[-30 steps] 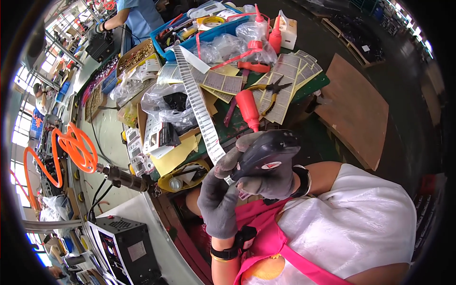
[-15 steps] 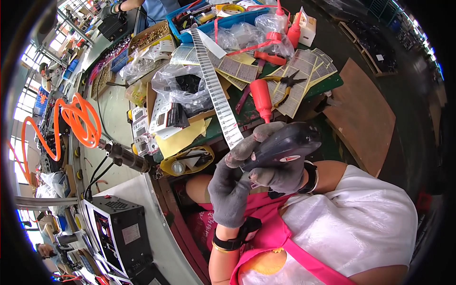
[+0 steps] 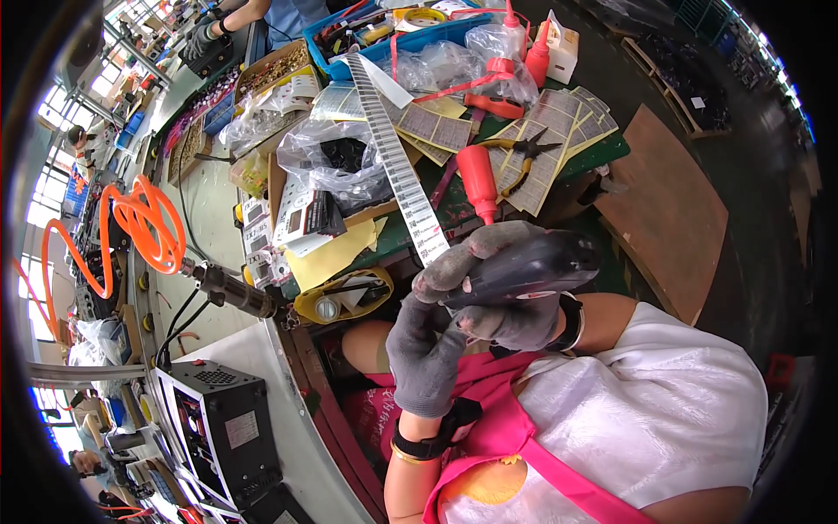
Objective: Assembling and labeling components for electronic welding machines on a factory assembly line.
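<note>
Both hands wear grey gloves and meet in front of my chest. My right hand (image 3: 519, 325) is closed round a smooth, black, rounded plastic device (image 3: 532, 265), thumb below and fingers over its top. My left hand (image 3: 423, 360) is closed at the device's left end, thumb against curled fingers; what it pinches, if anything, is hidden. A long white strip of printed labels (image 3: 394, 162) slants down from the bench, its lower end reaching the gloved fingers. Just above them a red squeeze bottle (image 3: 477, 179) lies with its nozzle toward me.
Pliers (image 3: 531, 148) lie on label sheets (image 3: 546, 122) at the bench's right. Behind are a blue bin (image 3: 349, 65) and plastic bags. Left of me hang a coiled orange air hose (image 3: 144, 223) and an air tool (image 3: 231, 290), above a black metal-cased unit (image 3: 218, 428).
The black device has tilted in my right hand, and its small red-and-white mark has mostly turned out of sight. At the far upper left, another person's gloved hand has moved.
</note>
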`<state>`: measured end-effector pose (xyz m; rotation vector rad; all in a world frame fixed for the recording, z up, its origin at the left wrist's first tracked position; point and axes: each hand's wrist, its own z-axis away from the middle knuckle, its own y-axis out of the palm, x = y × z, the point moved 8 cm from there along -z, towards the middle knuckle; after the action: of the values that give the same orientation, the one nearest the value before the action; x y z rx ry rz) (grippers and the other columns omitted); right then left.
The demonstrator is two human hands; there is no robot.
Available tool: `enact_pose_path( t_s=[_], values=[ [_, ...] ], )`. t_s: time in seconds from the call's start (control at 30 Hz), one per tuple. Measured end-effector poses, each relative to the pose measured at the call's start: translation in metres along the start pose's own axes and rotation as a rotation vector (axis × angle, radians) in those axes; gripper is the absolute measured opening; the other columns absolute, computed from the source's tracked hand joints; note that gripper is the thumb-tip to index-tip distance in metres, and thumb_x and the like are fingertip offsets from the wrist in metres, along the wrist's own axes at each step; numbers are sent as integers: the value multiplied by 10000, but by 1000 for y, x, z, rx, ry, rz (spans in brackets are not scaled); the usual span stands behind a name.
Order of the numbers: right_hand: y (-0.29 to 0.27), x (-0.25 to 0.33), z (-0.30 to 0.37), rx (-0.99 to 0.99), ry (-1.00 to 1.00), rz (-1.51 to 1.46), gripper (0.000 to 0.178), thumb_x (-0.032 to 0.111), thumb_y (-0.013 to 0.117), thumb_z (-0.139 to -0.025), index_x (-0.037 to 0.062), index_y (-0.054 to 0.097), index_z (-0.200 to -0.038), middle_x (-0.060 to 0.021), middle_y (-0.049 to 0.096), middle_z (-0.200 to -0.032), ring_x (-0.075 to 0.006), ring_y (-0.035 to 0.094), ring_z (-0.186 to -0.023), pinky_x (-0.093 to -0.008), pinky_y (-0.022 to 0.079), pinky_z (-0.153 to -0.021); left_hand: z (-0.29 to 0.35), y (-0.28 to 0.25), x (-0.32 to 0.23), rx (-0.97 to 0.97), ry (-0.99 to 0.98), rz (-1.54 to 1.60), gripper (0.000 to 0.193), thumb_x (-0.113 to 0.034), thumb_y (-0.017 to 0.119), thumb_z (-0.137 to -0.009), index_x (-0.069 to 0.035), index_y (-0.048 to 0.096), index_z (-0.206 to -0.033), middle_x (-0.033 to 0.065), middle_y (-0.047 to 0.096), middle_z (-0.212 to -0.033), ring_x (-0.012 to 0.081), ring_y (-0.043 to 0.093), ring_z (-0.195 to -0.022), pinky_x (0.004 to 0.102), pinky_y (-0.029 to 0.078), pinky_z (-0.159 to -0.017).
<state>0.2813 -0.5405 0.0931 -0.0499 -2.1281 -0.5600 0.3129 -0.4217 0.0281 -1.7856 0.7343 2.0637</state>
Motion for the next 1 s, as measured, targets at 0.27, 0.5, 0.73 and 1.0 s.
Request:
enact_pose_path(
  t_s=[0.27,0.5,0.73,1.0],
  values=[
    [1,-4,-1,47,-96,-67,329,55,716,-758,8,577,-1052,-130,656,-994,-209,661,-851,-349,536,-788,-4,6,-3,29,43,29,488,-60,695,-739,18,531,-1192,51,585,-1125,130,555,-999,270,439,-889],
    [-32,-5,-21,-172,60,121,709,60,603,-863,51,168,-1422,-163,479,-1212,-189,576,-1045,-341,506,-840,-4,-2,-2,-22,90,10,443,31,608,-806,-4,524,-1240,-7,576,-951,25,464,-735,181,418,-666],
    [-39,-39,4,285,242,536,195,128,705,-790,69,633,-961,-96,591,-1002,-181,563,-927,-338,448,-828,-6,-4,-5,-94,117,62,465,40,613,-809,6,499,-1258,58,568,-1170,98,550,-963,221,449,-822],
    [-39,-53,9,276,326,565,183,151,766,-716,65,665,-842,-114,587,-919,-226,571,-864,-334,463,-769,-10,0,-7,-99,156,-94,485,51,612,-801,17,473,-1265,98,543,-1226,143,537,-1054,286,429,-929]
  ],
)
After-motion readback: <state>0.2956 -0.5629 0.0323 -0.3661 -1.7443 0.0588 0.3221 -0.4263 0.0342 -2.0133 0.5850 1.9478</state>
